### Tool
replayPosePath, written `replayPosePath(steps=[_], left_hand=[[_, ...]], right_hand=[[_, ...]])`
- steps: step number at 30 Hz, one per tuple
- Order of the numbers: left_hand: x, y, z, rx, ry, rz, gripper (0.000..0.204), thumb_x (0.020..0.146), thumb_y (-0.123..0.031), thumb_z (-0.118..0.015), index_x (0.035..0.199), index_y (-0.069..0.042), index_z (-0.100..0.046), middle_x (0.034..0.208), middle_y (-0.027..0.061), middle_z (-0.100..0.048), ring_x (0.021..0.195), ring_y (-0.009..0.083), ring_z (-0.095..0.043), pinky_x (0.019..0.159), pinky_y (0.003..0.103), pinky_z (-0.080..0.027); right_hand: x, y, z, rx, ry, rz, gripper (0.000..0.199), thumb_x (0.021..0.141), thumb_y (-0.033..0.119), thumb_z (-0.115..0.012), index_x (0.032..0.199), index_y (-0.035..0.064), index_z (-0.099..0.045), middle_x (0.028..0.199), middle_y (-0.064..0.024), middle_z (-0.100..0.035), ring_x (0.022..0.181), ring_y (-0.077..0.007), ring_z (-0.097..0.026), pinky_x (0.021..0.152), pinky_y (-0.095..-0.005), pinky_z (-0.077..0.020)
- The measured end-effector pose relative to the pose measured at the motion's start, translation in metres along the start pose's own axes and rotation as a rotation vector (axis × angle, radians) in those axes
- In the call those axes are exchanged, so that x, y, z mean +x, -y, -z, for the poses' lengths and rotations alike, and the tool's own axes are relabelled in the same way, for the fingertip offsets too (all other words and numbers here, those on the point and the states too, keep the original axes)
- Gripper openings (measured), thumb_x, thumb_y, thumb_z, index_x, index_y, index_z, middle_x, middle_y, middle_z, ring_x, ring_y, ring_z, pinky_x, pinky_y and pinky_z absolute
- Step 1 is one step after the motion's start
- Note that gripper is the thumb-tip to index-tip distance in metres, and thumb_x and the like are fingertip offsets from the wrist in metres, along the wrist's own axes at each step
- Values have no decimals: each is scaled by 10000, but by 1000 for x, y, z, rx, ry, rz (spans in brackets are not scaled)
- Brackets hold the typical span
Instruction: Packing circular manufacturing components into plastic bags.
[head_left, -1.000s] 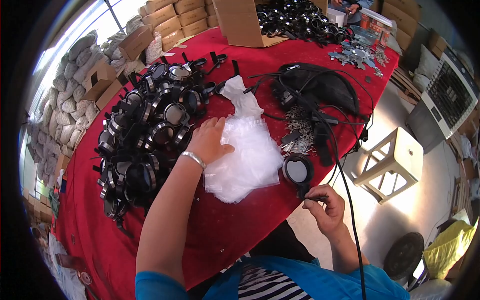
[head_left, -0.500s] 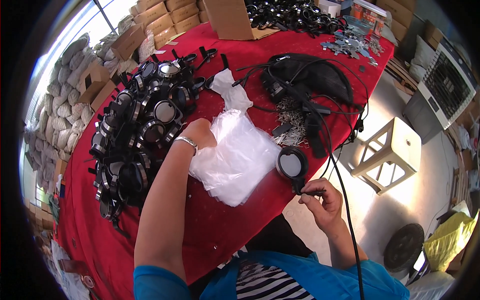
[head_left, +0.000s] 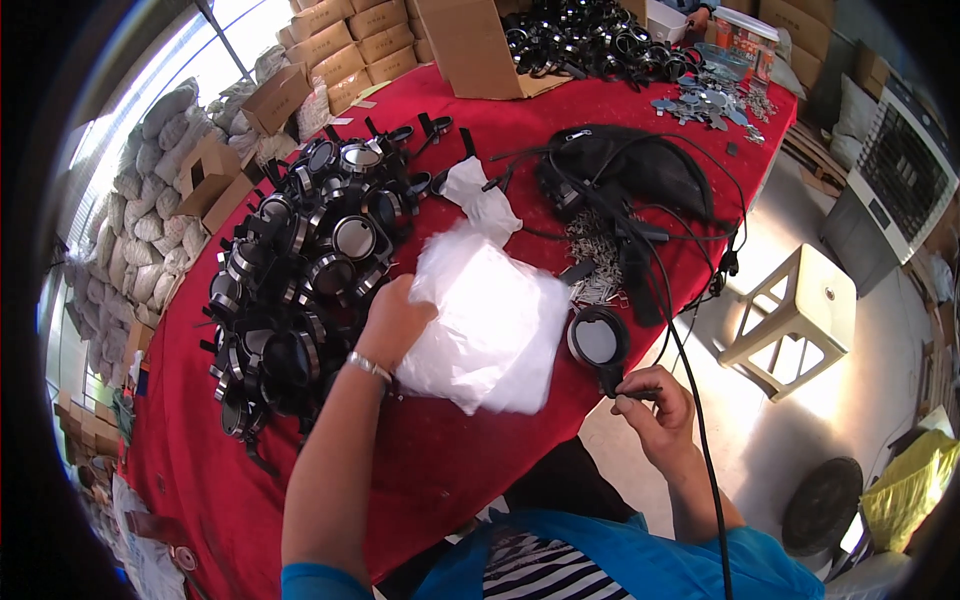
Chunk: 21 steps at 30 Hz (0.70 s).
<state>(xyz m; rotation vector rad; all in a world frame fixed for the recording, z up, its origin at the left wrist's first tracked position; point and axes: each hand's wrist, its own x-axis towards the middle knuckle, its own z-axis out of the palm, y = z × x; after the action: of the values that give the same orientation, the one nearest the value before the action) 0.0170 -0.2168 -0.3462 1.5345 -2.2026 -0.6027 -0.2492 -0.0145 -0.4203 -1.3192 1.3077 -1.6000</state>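
Note:
My left hand [head_left: 398, 322] is closed on the left edge of a stack of thin white plastic bags [head_left: 485, 325] lying on the red cloth. The far end of the stack is blurred and its top sheets look lifted. In my right hand [head_left: 662, 412], thumb and fingers pinch the black stem of a round mirror [head_left: 598, 341] with a black rim. That mirror is held at the table's near right edge, its pale face turned up. A crumpled white plastic piece [head_left: 482, 200] lies just beyond the bags.
Left of the bags is a big heap of black round mirrors [head_left: 352, 238]. Beyond the bags are a black mesh bag [head_left: 625, 170], loose cables, and a pile of small metal screws [head_left: 595, 250]. Grey discs [head_left: 712, 103] lie far right. A beige stool [head_left: 800, 310] stands on the floor.
My left hand has drawn nearer to me along the bags' edge, and the top sheets have shifted and lifted. The right hand still holds the mirror. The whole view has shifted slightly.

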Motion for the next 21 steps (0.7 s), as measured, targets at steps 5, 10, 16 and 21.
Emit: replayPosePath(steps=[5, 10, 16, 21], left_hand=[[-45, 10, -35, -1019, -418, 338, 236, 759, -5, -601, 988, 41, -568, 911, 101, -629, 795, 169, -603, 713, 301, -487], [-72, -14, -55, -1330, -455, 426, 270, 871, -66, -569, 1114, 27, -497, 1055, 131, -595, 886, 202, -606, 769, 335, -506], [-93, -35, -43, -1595, -286, 372, 340, 926, -133, -484, 1212, 42, -430, 1134, 168, -554, 1027, 274, -591, 842, 389, -522], [-118, -37, -23, -1387, 53, 506, 355, 967, -173, -390, 1259, 29, -400, 1202, 202, -543, 1037, 345, -603, 833, 480, -536]], right_hand=[[2, 1, -4, 2, -10, 56, 141, 779, 19, -664, 889, -5, -580, 851, -94, -617, 748, -158, -627, 669, -257, -492], [-2, -1, -5, 29, -20, 49, 135, 778, 22, -665, 874, -12, -577, 826, -92, -620, 722, -149, -631, 669, -255, -502], [-4, -4, -6, 30, -21, 41, 132, 783, 35, -665, 875, -5, -579, 834, -92, -617, 733, -145, -625, 674, -256, -498], [-4, -2, -3, 75, -24, 18, 120, 787, 36, -658, 867, -6, -580, 831, -94, -612, 727, -147, -614, 668, -257, -482]])
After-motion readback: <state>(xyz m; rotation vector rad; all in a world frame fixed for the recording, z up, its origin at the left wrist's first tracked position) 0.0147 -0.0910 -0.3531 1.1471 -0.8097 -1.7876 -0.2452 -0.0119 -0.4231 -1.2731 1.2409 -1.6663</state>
